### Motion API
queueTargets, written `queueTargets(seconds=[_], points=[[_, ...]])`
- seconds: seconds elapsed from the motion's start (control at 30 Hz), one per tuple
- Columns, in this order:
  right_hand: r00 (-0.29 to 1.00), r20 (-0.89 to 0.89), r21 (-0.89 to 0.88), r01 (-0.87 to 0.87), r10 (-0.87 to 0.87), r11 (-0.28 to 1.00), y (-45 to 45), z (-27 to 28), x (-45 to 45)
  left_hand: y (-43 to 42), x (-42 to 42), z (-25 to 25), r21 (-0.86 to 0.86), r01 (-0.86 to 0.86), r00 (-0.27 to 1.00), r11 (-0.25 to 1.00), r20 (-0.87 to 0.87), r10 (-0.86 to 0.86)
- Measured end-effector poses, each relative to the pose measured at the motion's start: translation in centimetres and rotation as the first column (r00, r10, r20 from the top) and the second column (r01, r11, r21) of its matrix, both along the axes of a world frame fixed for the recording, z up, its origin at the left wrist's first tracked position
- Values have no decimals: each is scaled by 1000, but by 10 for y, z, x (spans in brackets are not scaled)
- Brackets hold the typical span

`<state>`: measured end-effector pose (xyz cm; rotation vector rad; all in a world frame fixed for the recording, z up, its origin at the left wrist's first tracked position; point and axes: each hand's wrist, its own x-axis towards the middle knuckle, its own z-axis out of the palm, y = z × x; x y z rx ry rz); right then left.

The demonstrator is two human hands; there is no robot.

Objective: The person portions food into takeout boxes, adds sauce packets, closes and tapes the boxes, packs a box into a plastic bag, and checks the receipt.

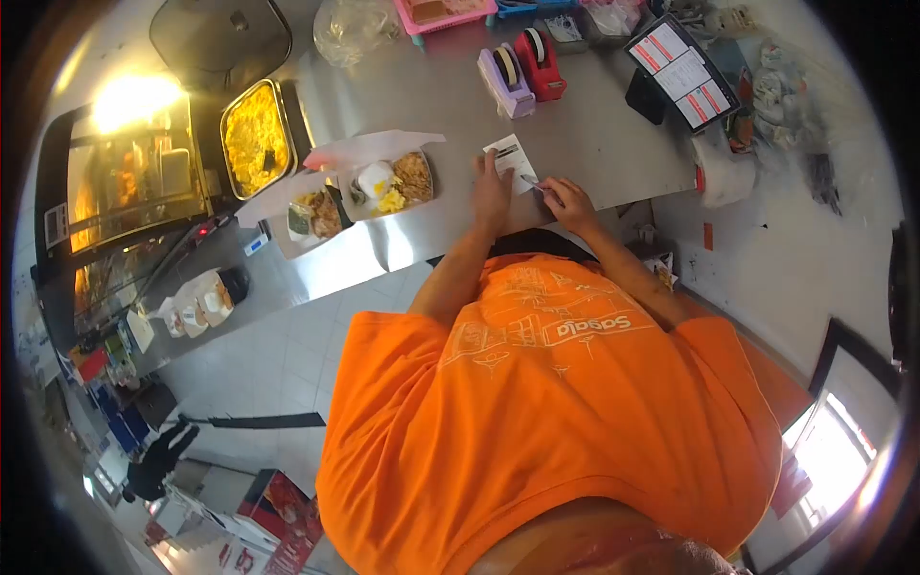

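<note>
1. While both hands sit near the body-side edge of the worktop (613, 125), the white slip (512, 163) lies flat on it, between and just beyond them.
2. Key relation: slip's long axis runs away from the torso, far end canted left. Left hand (492, 195) is nearer, overlapping its left side; right hand (571, 204) sits just off the near right corner, with a pen-like tool (532, 181) bridging the gap.
3. Left fingers: extended, grasping nothing, laid over slip's left side. Pressure: can't tell.
4. Right fingers: pinched around the tool, tip aimed left over the slip. Tip contact: can't confirm.
5. Pose: left forearm reaches nearly straight ahead, hand palm down; right forearm angles inward, hand turned toward slip.
6. Around: lilac tape dispenser (505, 84) and red tape dispenser (542, 67) beyond slip; nearest filled food box (379, 147) off to the left, apart from left hand.
</note>
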<state>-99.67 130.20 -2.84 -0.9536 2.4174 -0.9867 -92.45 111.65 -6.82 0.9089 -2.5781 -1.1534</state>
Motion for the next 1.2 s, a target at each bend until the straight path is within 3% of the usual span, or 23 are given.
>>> queueTargets(seconds=[0.07, 0.17, 0.27, 0.37, 0.47, 0.57, 0.67, 0.77, 0.87, 0.97, 1.17, 1.2], points=[[996, -77, -25, -46, 44, 999, 4, -13, -6, -3, 12, 2, -237, 96, 995, 967, 44, -88], [989, -137, -4, -53, 52, 999, -4, -8, -12, -7, 30, 18, -260, 193, 964, 946, 228, -134], [947, -145, -24, -292, 285, 956, -12, -26, -13, -8, 30, 4, -233, 174, 971, 957, 203, -127], [942, -296, 64, -149, 161, 987, -16, -5, -13, -6, 29, 8, -252, 169, 968, 953, 225, -112], [928, -189, 47, -317, 320, 947, -4, -6, -24, -7, 28, 1, -245, 161, 971, 956, 214, -108], [927, -158, 114, -325, 340, 939, 3, 2, -33, -9, 27, 1, -239, 168, 972, 957, 201, -120], [893, -256, 240, -313, 370, 919, -15, 28, -46, -9, 24, 11, -211, 164, 962, 964, 253, -108], [869, -372, 160, -285, 325, 945, -18, 7, -45, -9, 23, 11, -199, 159, 958, 967, 268, -103], [850, -365, 140, -352, 379, 925, -15, -15, -47, -12, 24, 8, -201, 171, 966, 965, 225, -124], [748, -445, 247, -425, 492, 871, -23, -34, -59, -11, 21, 5, -211, 173, 961, 962, 249, -118], [756, -487, 25, -488, 436, 873, -83, 24, -128, -23, 17, 17, -37, 144, 964, 989, 232, -131], [753, -565, -19, -422, 339, 906, -95, 40, -164, -26, 16, 17, -23, 143, 965, 989, 225, -134]])
